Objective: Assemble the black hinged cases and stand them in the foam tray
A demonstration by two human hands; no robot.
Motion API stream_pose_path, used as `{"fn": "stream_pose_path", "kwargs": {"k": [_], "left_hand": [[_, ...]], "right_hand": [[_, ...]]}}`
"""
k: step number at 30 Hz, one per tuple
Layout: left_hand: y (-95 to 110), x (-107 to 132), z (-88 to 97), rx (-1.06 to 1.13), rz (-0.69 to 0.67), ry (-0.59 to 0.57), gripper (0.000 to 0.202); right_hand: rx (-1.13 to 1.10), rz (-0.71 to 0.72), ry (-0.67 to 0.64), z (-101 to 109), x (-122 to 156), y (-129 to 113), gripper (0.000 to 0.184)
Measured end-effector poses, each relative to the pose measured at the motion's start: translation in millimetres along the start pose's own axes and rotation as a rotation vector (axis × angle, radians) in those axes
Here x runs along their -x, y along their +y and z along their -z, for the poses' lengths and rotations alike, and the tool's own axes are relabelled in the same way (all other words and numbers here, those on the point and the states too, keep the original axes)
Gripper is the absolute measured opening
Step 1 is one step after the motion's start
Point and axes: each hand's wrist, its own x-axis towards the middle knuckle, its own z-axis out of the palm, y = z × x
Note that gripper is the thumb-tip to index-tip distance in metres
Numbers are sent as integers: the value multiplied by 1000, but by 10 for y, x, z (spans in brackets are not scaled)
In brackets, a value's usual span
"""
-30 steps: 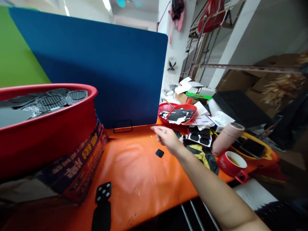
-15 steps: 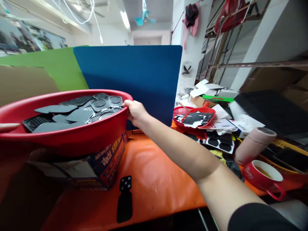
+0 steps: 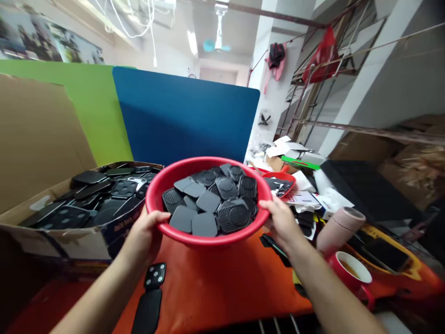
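Note:
A red plastic basin (image 3: pixel 181 234) full of several dark grey rubber pads (image 3: pixel 212 202) hangs above the orange table (image 3: pixel 222 283), held on both sides. My left hand (image 3: pixel 144 236) is closed on its left rim, thumb over the edge. My right hand (image 3: pixel 281 220) is closed on its right rim. A black strip with white dots (image 3: pixel 150 297) lies on the table under my left forearm.
A cardboard box (image 3: pixel 69 236) of black pads stands at left, before green and blue screens (image 3: pixel 184 116). At right are a small red basket (image 3: pixel 287 178), papers, a pink flask (image 3: pixel 339 227), a red mug of tea (image 3: pixel 349 273) and a yellow tray (image 3: pixel 410 273).
The basin came off the box at left and now sits centred before me. My left hand has joined my right hand on its rim.

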Motion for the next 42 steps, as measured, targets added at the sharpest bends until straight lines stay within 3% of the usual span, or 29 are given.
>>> {"fn": "stream_pose_path", "kwargs": {"k": [3,6,10,14,17,20,22,24,27,30,33,35,37,38,40,42], "left_hand": [[-603,-136,352,-20,94,81,57],[-969,-308,674,-47,148,150,55],[-1164,-546,884,-76,129,228,53],[-1245,-762,961,-101,121,238,54],[-1265,-874,987,-126,130,213,55],[-1252,-884,987,-163,116,177,54],[-1245,-796,978,-259,63,184,57],[-1248,-614,964,-411,-9,223,66],[-1245,-202,930,-680,-193,256,76],[-1187,217,866,-894,-387,169,66],[-1083,468,793,-916,-414,116,50],[-1015,527,766,-910,-399,147,43],[-966,541,764,-848,-322,179,46],[-952,546,771,-779,-248,169,49],[-950,574,790,-632,-25,54,45],[-975,632,804,-557,223,-101,33]], "right_hand": [[103,-48,35,119,-124,595,25],[84,-59,-1,108,-265,1079,30],[98,-93,-30,5,-411,1438,34],[212,-110,-54,11,-509,1559,34],[545,-59,-103,134,-522,1501,34],[1082,141,13,188,-474,1322,38],[1362,281,98,100,-442,1182,35],[1494,369,19,-86,-445,1075,31],[1532,401,-376,-433,-540,1017,30],[1554,349,-686,-689,-682,1012,43],[1523,385,-781,-751,-724,888,20],[1456,445,-723,-684,-622,708,15],[1311,456,-666,-560,-397,505,22],[1213,422,-700,-488,-245,424,25],[1063,298,-887,-348,98,353,24],[987,167,-983,-237,430,423,25]]}}
